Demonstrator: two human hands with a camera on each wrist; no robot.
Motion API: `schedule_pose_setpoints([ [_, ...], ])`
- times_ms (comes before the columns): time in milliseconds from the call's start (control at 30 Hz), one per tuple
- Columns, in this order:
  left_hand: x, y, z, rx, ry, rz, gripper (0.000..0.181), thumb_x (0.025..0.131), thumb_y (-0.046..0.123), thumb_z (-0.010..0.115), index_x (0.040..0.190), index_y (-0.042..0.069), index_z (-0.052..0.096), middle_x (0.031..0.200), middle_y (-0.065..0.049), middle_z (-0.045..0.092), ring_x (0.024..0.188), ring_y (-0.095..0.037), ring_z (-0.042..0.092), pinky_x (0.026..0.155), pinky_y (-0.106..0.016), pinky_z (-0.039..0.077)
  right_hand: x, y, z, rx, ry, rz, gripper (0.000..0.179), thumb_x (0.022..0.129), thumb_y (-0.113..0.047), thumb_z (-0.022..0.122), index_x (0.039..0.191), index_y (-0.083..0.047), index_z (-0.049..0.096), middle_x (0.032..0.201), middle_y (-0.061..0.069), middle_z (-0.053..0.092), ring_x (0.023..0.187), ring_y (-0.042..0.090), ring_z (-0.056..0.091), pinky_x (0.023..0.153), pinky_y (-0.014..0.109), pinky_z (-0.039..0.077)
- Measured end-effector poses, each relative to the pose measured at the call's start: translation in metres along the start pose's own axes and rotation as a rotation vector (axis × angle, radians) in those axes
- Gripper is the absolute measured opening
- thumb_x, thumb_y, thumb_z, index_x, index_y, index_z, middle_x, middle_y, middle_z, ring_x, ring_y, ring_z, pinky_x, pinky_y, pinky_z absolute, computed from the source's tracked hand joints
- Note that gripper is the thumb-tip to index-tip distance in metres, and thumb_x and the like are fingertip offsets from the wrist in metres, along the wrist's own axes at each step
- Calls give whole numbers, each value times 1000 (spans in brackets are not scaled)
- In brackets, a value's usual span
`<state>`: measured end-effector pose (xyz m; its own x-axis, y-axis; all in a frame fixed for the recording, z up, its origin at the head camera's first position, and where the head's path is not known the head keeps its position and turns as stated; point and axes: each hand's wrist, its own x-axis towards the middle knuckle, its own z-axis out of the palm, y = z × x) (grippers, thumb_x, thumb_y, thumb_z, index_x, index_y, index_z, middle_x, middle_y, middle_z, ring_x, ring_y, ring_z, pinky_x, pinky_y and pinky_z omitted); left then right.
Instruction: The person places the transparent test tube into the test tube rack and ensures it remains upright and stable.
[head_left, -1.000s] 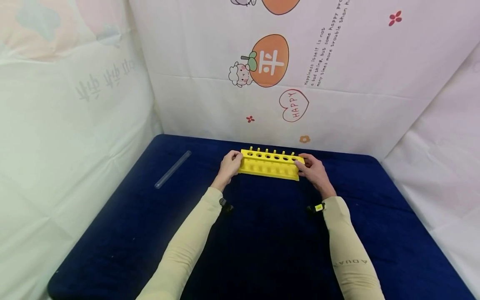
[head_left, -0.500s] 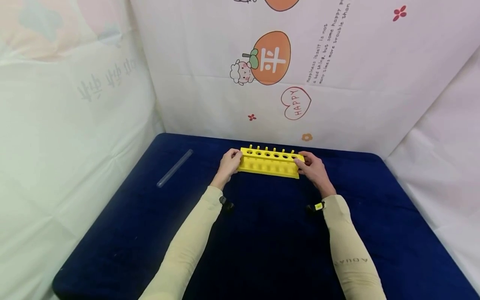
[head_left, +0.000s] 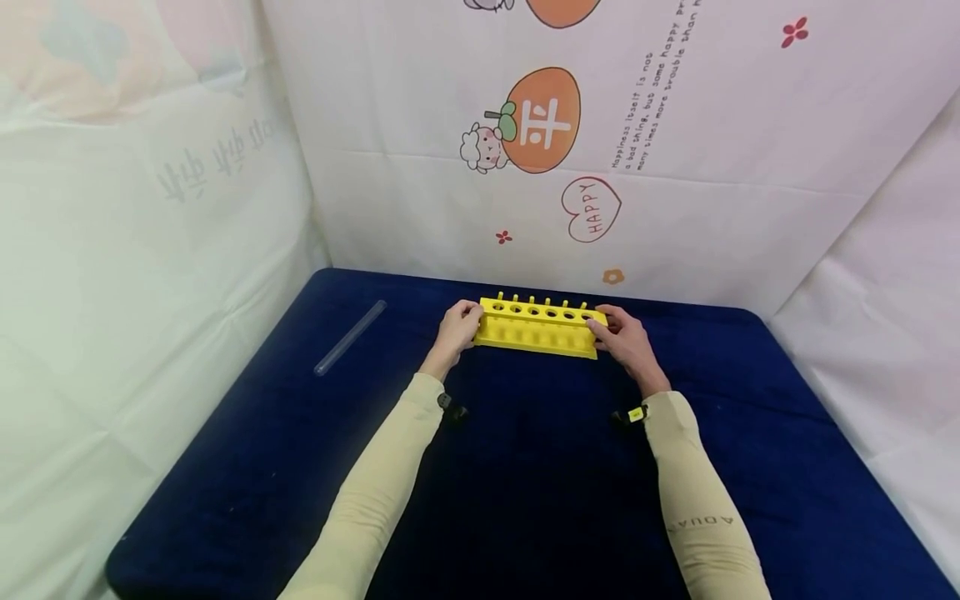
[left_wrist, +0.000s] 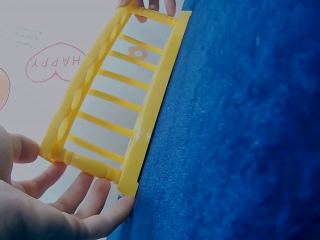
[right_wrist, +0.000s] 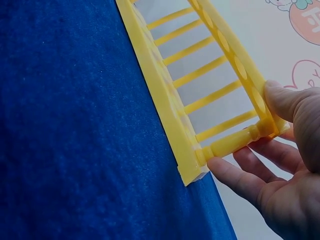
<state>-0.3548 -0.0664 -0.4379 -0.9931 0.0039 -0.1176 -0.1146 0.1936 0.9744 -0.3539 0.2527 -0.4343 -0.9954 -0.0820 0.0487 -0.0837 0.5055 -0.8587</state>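
A yellow plastic test tube rack (head_left: 536, 337) stands near the far edge of the table, with a row of holes along its top bar and several pegs behind. My left hand (head_left: 454, 333) grips its left end; in the left wrist view that hand's fingers (left_wrist: 92, 197) lie along the end post. At the other end my right hand (head_left: 628, 340) holds the rack, the thumb (right_wrist: 282, 97) on the top bar and fingers against the post in the right wrist view. No tubes sit in the holes. A clear glass test tube (head_left: 350, 337) lies on the table to the left.
The table (head_left: 540, 483) is covered in dark blue cloth with rounded corners. Close behind the rack rises a white printed curtain (head_left: 420, 217), and more white cloth (head_left: 150, 292) hangs along the left and right sides.
Both hands keep their hold on the rack, which stays in practically the same place. The whole view shifts slightly with the head; the test tube lies still.
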Motion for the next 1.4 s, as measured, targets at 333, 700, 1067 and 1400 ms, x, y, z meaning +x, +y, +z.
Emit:
schedule_pose_setpoints([
  [333, 1, 2, -10, 10, -115, -25, 44, 101, 43, 48, 136, 16, 51, 132, -10, 54, 119, -29, 57, 97, -50, 51, 1, 3, 3, -4, -5, -3, 71, 95, -47, 60, 151, -11, 36, 142, 25, 47, 122, 39, 55, 91, 48, 55],
  [700, 1, 2, -21, 42, -152, -21, 40, 102, 38, 48, 134, 15, 51, 131, -10, 56, 120, -29, 60, 97, -49, 52, 0, 5, 3, -9, -13, -1, 71, 95, -47, 59, 151, -11, 35, 143, 26, 46, 122, 40, 55, 90, 49, 55],
  [1067, 2, 3, -28, 113, -98, 31, 39, 102, 36, 47, 133, 13, 53, 129, -16, 59, 115, -30, 61, 93, -47, 53, 0, 4, 2, 2, -16, 3, 72, 95, -46, 60, 151, -8, 35, 142, 26, 47, 121, 41, 56, 91, 50, 55],
  [1400, 4, 4, -52, 152, -35, 54, 36, 102, 34, 48, 130, 12, 53, 127, -19, 60, 112, -34, 61, 92, -49, 53, 1, 1, -2, -5, -16, -4, 71, 95, -46, 59, 151, -9, 35, 142, 26, 47, 121, 41, 56, 92, 51, 54],
])
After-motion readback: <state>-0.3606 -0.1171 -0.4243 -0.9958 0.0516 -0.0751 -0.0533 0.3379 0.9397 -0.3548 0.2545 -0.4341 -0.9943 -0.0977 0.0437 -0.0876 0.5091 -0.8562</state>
